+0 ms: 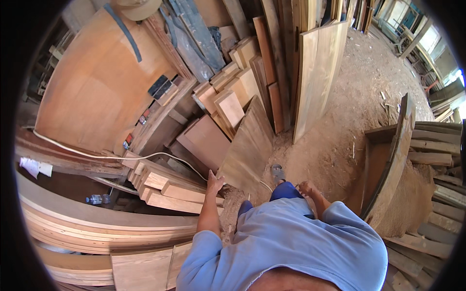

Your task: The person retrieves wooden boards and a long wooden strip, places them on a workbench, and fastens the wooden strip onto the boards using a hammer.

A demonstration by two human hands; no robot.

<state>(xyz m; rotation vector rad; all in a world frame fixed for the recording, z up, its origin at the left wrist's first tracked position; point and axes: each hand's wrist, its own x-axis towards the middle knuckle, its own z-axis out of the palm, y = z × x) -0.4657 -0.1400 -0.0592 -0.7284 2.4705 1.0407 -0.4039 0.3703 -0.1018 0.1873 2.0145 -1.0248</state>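
My left hand (214, 185) is at the near upper corner of a wide brown wooden board (248, 148). Its thumb lies on the board's face and a finger shows on the other side of the corner. The board stands on edge, tilted against stacked timber. By my right knee, low beside the blue trouser leg (284, 191), is my right hand (307, 188). Its fingers are curled in, and whatever they hold, if anything, cannot be made out. A reddish-brown panel (203, 141) leans just beyond my left hand.
Long boards (320, 72) stand upright ahead. Cut planks (160, 186) lie in a pile on the left, with a pale cable (107, 156) running across. Curved beams (111, 228) fill the lower left. A wooden frame (395, 160) and scrap planks (441, 194) are on the right. Sawdust covers the floor (359, 97).
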